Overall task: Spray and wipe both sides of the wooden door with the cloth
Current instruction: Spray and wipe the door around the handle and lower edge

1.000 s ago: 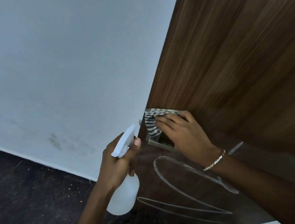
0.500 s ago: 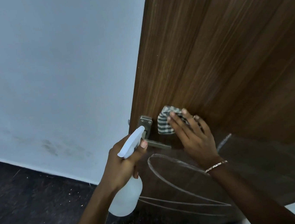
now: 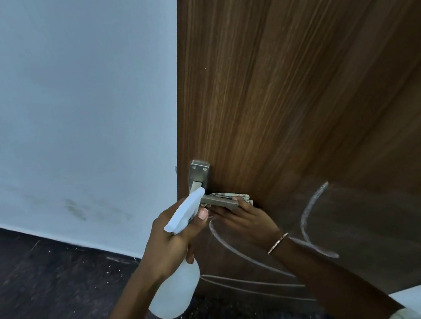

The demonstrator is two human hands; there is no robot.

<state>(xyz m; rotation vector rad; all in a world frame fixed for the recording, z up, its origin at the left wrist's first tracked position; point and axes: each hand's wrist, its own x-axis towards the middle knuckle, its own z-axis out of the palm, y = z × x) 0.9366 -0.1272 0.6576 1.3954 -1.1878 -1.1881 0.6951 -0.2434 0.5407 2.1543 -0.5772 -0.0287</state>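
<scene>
The right hand (image 3: 245, 217) reaches fairly straight fingers under the lever handle (image 3: 219, 202) and presses the striped cloth (image 3: 237, 197) against the wooden door (image 3: 300, 83); its fingertips are hidden. The cloth sits at that hand's 12 o'clock, bunched between lever and door. It looks soft and light and is likely to snag on the lever, so a flat palm on a folded pad should serve better than a pinch. At the right hand's 9 o'clock, the left hand (image 3: 168, 240) is wrapped round the neck of the white spray bottle (image 3: 176, 291). The bottle is plastic, probably light, perhaps slick when wet, and the neck is the sure hold. The door is stiff and may swing under pressure.
</scene>
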